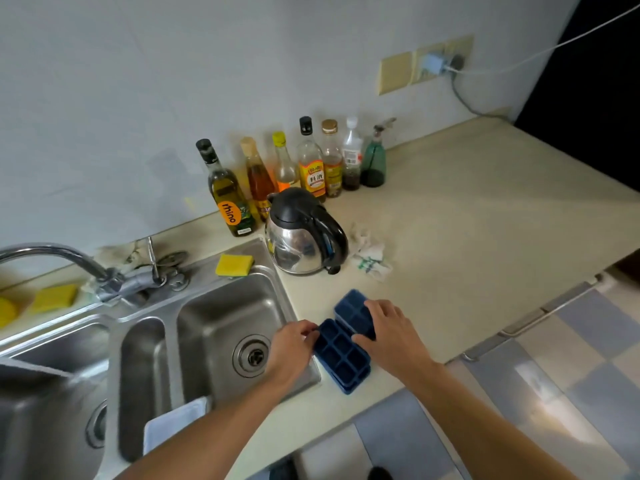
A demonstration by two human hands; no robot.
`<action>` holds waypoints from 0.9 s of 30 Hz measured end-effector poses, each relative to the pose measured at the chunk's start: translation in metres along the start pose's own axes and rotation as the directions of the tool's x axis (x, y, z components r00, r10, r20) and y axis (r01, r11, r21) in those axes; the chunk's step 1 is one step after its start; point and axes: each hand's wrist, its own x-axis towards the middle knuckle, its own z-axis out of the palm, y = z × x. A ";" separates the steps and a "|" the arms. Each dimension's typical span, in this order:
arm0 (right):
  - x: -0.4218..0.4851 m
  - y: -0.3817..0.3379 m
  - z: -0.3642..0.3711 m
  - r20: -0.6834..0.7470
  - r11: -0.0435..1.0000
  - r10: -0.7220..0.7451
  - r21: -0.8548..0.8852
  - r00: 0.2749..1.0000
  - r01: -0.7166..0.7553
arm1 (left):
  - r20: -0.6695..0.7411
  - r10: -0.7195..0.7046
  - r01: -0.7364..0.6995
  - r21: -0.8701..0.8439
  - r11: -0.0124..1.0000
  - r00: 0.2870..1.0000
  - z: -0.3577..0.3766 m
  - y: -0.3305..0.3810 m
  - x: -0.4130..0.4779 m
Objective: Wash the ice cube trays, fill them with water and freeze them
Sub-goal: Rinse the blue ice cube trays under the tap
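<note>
Two dark blue ice cube trays lie on the beige counter just right of the sink. The near tray [343, 356] shows its square cells and seems to sit on a second layer beneath it. The far tray [353, 310] lies behind it. My left hand [291, 351] pinches the near tray's left end with curled fingers. My right hand [391, 330] lies over the far tray's right side, its thumb at the near tray's edge. The steel sink basin [221, 317] with its drain is to the left. The tap [69, 261] reaches out at the far left.
A steel kettle [304, 233] stands behind the trays, with a crumpled cloth [370, 258] to its right. Several bottles [311, 164] line the wall. Yellow sponges [235, 265] sit on the sink rim. A white item [173, 424] lies in the narrow basin. The counter edge runs along the right.
</note>
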 end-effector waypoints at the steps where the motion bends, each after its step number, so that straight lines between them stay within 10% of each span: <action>1: 0.000 0.001 0.000 0.001 1.000 -0.011 -0.006 1.000 0.011 | -0.006 0.013 -0.013 0.029 1.000 1.000 0.001 0.001 0.000; 14: 0.000 -0.012 -0.018 -0.065 0.999 -0.008 0.044 0.998 0.011 | 0.043 -0.018 0.005 0.292 0.957 0.999 0.006 -0.007 -0.006; 19: 0.011 -0.068 -0.023 -0.081 0.987 -0.090 0.124 0.993 0.099 | -0.068 -0.120 0.107 -0.162 0.981 0.990 -0.033 -0.018 -0.012; 22: 0.017 -0.124 -0.013 -0.033 0.961 -0.151 0.230 0.988 0.154 | -0.026 -0.214 0.162 -0.567 0.808 0.976 -0.071 -0.028 -0.020; 27: 0.018 -0.231 0.027 0.031 0.916 -0.306 0.281 0.952 0.286 | -0.011 -0.224 0.132 -0.781 0.610 0.974 -0.142 -0.073 -0.040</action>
